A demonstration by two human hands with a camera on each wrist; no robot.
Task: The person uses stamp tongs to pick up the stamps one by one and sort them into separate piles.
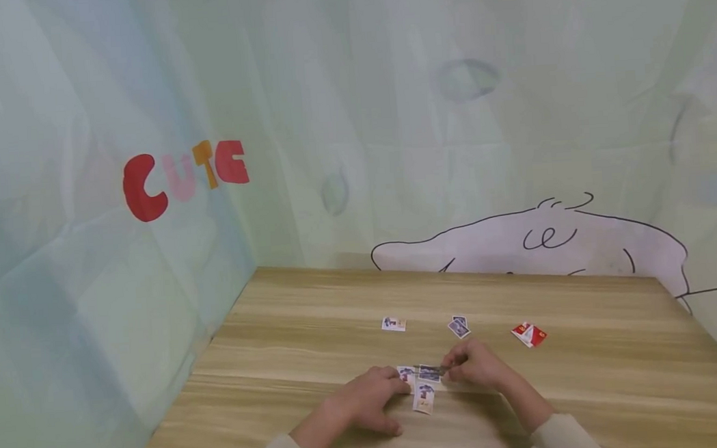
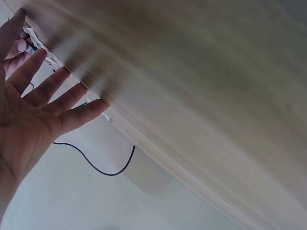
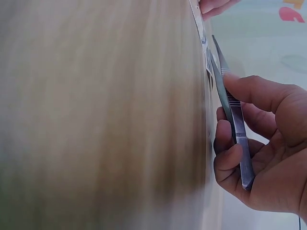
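My right hand (image 1: 477, 365) holds metal tweezers (image 3: 238, 125) between thumb and fingers, and in the right wrist view their tips stand a little apart beside the cards. In the head view those tips reach over a small dark-picture card (image 1: 429, 374). Left of it, my left hand (image 1: 371, 397) rests with its fingertips at the edge of a light card (image 1: 406, 374). Another light card (image 1: 424, 399), with a purple and orange picture, lies just below these two. The left wrist view shows the fingers (image 2: 48, 87) spread and nearly straight, their tips on the table.
Farther back on the wooden table (image 1: 314, 302) lie a light card (image 1: 393, 324), overlapping dark cards (image 1: 459, 327) and red-and-white cards (image 1: 529, 335). Printed fabric (image 1: 353, 128) hangs along the back and left edges. A thin black cable (image 2: 91, 164) shows in the left wrist view.
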